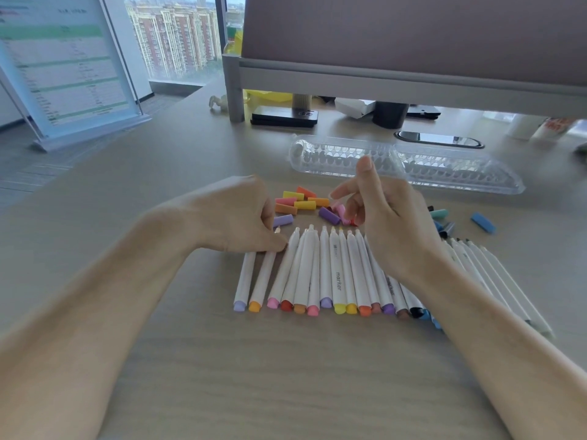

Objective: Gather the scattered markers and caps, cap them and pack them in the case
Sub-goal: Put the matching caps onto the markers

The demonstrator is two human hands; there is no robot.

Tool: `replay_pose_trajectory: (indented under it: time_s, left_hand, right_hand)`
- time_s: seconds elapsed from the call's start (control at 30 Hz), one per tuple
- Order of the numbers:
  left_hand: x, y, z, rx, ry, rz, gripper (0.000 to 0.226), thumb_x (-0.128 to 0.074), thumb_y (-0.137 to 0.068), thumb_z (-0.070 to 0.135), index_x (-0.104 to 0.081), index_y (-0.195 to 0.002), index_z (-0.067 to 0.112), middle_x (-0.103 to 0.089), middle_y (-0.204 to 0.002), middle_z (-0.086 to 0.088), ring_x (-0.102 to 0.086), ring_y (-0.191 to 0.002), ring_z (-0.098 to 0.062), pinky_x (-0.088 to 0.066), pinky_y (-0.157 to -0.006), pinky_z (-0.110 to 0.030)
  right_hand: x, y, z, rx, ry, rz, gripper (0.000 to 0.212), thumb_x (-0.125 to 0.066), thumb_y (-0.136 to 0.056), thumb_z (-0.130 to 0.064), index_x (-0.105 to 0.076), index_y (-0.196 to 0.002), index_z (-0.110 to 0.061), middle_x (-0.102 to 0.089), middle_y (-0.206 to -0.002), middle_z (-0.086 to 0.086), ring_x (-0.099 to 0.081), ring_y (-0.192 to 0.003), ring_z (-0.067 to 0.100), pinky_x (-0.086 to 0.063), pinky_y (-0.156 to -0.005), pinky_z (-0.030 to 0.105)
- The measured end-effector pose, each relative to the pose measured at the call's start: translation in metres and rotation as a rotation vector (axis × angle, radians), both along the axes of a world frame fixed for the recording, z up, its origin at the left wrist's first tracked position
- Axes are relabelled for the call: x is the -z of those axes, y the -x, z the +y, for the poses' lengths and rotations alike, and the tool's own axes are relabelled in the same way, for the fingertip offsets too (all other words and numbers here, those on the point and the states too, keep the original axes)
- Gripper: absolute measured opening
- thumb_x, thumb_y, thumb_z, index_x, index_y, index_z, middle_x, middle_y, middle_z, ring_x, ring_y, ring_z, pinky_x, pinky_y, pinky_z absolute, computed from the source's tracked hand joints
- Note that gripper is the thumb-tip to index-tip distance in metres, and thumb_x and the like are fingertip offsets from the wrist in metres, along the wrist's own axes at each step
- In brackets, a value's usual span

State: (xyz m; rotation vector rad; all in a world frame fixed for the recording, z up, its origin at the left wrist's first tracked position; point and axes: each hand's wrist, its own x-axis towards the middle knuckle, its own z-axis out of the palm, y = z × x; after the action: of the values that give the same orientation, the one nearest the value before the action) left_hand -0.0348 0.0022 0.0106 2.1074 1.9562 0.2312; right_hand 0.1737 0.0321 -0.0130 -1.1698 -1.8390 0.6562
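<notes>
Several uncapped white markers (pixel 336 271) lie side by side on the desk, coloured ends toward me. Loose caps (pixel 298 201) in yellow, orange, pink and purple sit just beyond their tips; teal (pixel 440 213), dark and blue (pixel 482 222) caps lie to the right. My left hand (pixel 241 214) is curled over the tips of the two leftmost markers, and its thumb and fingers pinch the orange-ended marker (pixel 263 277). My right hand (pixel 387 217) hovers over the caps with loosely spread fingers, one raised, one reaching down to a pink cap (pixel 340 210). The clear plastic case (pixel 460 173) lies open behind.
A grey desk partition post (pixel 235 90) stands behind the case, with a black flat device (pixel 284 117) and a black cup (pixel 390 114) under it. An acrylic sign holder (pixel 73 68) stands at the far left. A cable grommet (pixel 438 139) sits beyond the case.
</notes>
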Motion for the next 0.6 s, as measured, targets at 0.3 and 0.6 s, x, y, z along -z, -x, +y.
replay_pose_trajectory:
  time_s: [0.3, 0.6]
  left_hand:
    - [-0.001, -0.006, -0.002, -0.037, 0.017, -0.020, 0.049, -0.075, -0.085, 0.033, -0.058, -0.043, 0.016, -0.041, -0.035, 0.011, -0.046, -0.037, -0.002, -0.031, -0.038, -0.009]
    - [-0.012, -0.006, 0.000, -0.093, -0.105, -0.638, 0.037, -0.063, -0.096, 0.013, -0.069, -0.067, -0.009, -0.050, -0.040, 0.000, -0.046, -0.033, -0.006, -0.034, -0.039, -0.014]
  right_hand:
    - [0.000, 0.000, -0.001, 0.001, 0.005, -0.018, 0.070, -0.021, -0.104, -0.057, -0.078, -0.089, -0.019, -0.066, -0.067, -0.007, -0.062, -0.067, 0.002, -0.041, -0.066, 0.019]
    - [-0.002, 0.000, -0.009, -0.251, -0.003, -0.087, 0.049, -0.036, -0.110, -0.040, -0.074, -0.086, -0.020, -0.071, -0.073, -0.002, -0.065, -0.068, 0.007, -0.046, -0.063, 0.016]
